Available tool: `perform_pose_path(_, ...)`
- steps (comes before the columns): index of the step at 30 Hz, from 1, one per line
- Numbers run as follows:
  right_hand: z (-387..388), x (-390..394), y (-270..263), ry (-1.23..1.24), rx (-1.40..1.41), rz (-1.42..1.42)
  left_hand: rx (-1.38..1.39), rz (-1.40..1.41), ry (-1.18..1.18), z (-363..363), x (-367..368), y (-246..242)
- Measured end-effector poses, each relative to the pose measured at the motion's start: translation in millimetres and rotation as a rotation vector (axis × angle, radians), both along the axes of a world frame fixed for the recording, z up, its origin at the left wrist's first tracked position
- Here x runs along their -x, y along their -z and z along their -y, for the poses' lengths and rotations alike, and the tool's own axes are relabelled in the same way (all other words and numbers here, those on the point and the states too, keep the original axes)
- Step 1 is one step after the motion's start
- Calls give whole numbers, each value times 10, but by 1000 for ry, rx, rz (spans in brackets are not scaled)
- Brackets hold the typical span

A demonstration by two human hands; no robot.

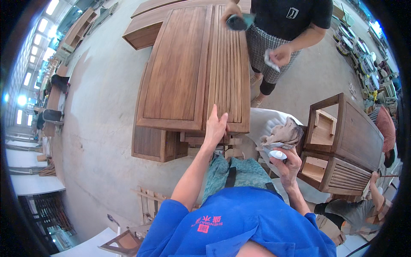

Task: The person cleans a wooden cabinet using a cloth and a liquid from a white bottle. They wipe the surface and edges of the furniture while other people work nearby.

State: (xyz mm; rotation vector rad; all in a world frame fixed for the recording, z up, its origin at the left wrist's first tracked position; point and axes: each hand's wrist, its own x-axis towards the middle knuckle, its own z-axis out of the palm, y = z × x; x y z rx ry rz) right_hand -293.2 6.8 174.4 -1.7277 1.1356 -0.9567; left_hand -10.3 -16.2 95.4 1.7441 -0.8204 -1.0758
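Observation:
A brown wooden furniture panel (175,67) with a slatted strip (226,74) along its right side lies before me. My left hand (216,127) is at its near edge, index finger stretched over the slats and thumb apart; its other fingers are partly hidden. To the right, my right hand (289,163) grips a white nozzle-tipped bottle or tube (278,155), mostly covered by my fingers. A crumpled, stained brownish cloth (284,132) is held in the same hand, above the nozzle.
Across the panel a person (279,38) holds a dark green tool, possibly a sander (239,22), and a white cloth or paper (270,60). An open wooden cabinet frame (356,128) stands at right, people beside it. Beneath the panel is another wooden piece (154,144). Paint buckets (345,45) line the right.

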Motion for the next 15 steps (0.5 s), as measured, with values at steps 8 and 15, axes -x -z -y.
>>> perform_pose_path(8,-201,-118,-46,91,84,-54,61,-81,54,-281,-9,-51)
perform_pose_path(15,-428,-370,-41,183,-19,-30,-72,-182,300,-1093,104,222)
